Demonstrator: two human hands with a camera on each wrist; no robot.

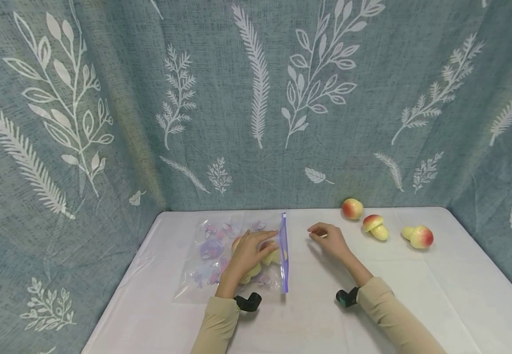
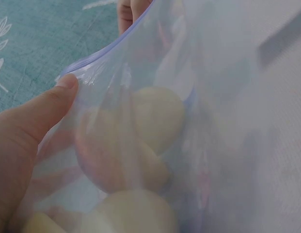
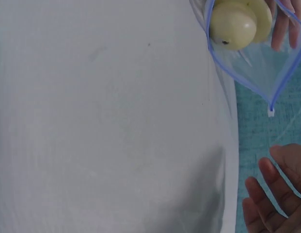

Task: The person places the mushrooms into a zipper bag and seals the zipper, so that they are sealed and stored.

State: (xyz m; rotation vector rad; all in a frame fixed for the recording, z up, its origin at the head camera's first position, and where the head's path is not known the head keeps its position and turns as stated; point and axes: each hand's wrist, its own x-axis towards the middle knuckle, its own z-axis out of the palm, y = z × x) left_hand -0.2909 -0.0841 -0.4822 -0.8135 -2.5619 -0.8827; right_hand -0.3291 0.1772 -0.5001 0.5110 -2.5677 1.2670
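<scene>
A clear zip bag with a purple-blue zip edge and a printed pattern lies on its side, its mouth facing right. Several yellow and red toy mushrooms are inside it. At the mouth, my left hand holds the bag, thumb at the zip edge and fingers seen through the plastic in the left wrist view. The bag's mouth gapes wide in the right wrist view, showing pale yellow rounded ends. My right hand hovers to the right of the mouth, fingers loosely bent, holding nothing.
Toward the back right of the white table lie three toy mushrooms: one near the back edge, one tilted and one on its side. A blue-green leaf-patterned curtain hangs behind the table and along both sides.
</scene>
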